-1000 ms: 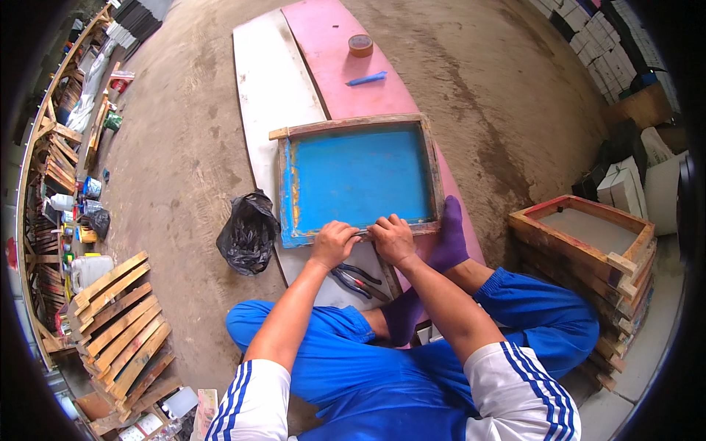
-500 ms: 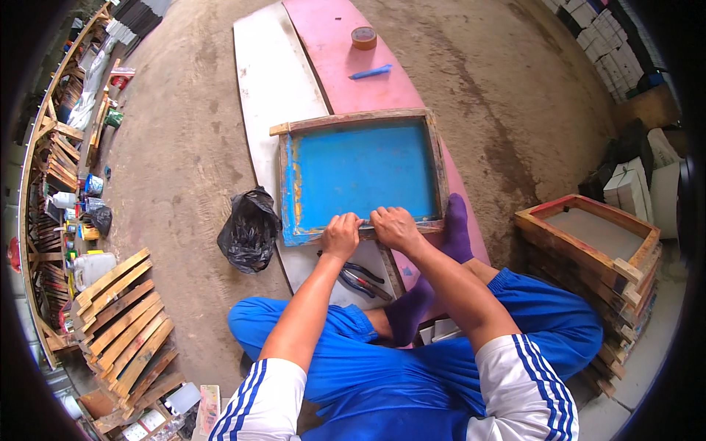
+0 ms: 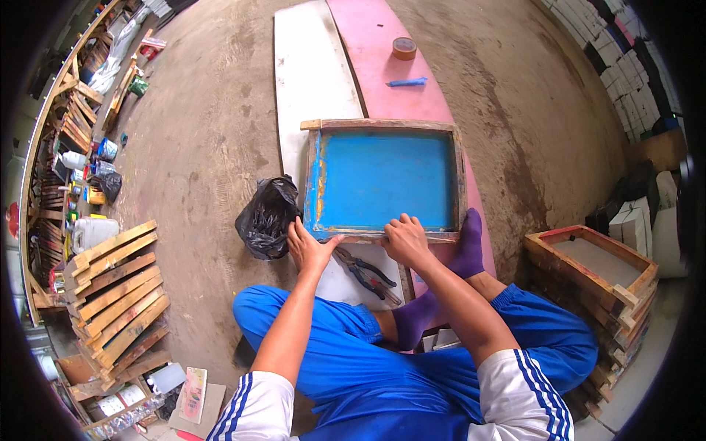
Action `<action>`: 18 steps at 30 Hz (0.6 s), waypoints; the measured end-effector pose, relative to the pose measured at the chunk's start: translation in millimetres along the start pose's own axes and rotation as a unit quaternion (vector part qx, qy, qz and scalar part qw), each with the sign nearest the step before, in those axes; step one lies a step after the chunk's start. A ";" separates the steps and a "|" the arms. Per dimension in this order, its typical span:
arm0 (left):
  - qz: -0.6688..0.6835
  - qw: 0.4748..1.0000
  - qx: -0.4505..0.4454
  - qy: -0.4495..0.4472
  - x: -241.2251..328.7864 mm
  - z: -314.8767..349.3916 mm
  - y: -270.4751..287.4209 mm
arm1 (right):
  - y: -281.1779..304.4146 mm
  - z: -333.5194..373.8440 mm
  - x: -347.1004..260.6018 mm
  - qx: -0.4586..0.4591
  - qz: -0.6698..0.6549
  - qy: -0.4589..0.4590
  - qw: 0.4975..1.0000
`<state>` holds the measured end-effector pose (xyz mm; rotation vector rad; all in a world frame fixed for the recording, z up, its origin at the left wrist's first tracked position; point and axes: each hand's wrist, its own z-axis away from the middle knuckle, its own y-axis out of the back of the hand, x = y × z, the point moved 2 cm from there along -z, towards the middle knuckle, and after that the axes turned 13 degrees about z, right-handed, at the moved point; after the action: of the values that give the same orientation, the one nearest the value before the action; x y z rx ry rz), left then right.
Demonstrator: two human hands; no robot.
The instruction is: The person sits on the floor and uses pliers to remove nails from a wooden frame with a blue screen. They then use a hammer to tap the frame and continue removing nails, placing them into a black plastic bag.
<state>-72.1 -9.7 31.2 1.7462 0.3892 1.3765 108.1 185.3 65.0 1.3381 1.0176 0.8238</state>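
A wooden screen-printing frame (image 3: pixel 459 169) with blue mesh lies across a white and pink board (image 3: pixel 309 81) in front of me. My left hand (image 3: pixel 312 248) rests against its near left corner, thumb and fingers spread along the wood. At the middle of the near rail my right hand (image 3: pixel 407 239) is closed, its fingers bent together; whatever they pinch is hidden. Pliers (image 3: pixel 364 273) with dark handles lie on the board between my forearms, just below the frame. Beside my left hand sits a crumpled black plastic bag (image 3: pixel 266 220).
Farther up the board are a roll of brown tape (image 3: pixel 404 48) and a blue strip-like object (image 3: pixel 407 82). Stacked wooden frames (image 3: pixel 588 268) stand at my right. Wooden slats (image 3: pixel 121 309) are piled at my left, near containers. My socked foot (image 3: pixel 471 246) touches the frame's right side.
My left hand has slid left from the middle of the near rail to the corner and spread its fingers. The right hand stays at the rail. The whole view has shifted slightly.
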 end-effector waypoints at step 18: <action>-0.079 0.992 -0.080 0.060 -11.7 -2.9 -3.5 | 22.4 -75.2 -110.2 -0.196 -0.107 -0.004 0.975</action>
<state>-77.8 -14.5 21.1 1.4764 0.4606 1.3623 -0.1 113.4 102.9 0.8793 0.9161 0.8044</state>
